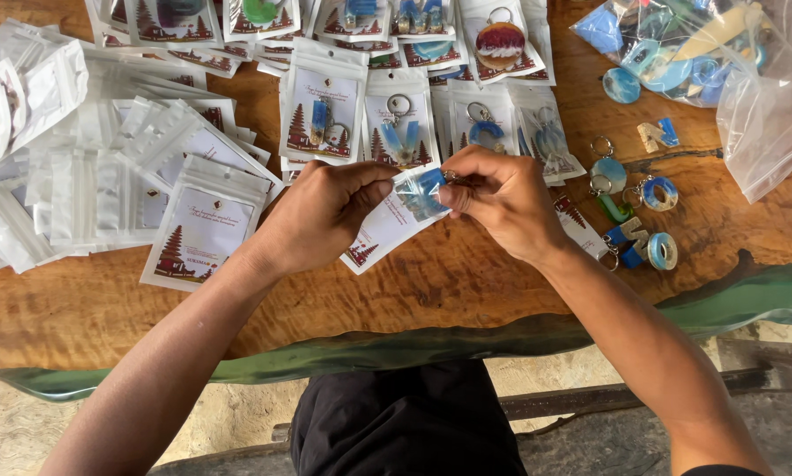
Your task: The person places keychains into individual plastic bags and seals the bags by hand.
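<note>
My left hand (321, 211) and my right hand (502, 198) meet over the middle of a wooden table (466, 273). Between them is a small clear packet with a white printed card (387, 225), tilted, its top pinched by both hands. A blue keychain (427, 187) sits at the packet's mouth, under my right thumb and fingers. Its metal ring is mostly hidden by my right hand.
Empty white packets (79, 176) lie piled at the left. Packed keychain packets (325, 110) lie in rows at the back. Loose blue and wood keychains (638, 207) lie at the right. A clear plastic bag (748, 88) of keychains sits at the back right. The table's green edge (414, 344) runs near me.
</note>
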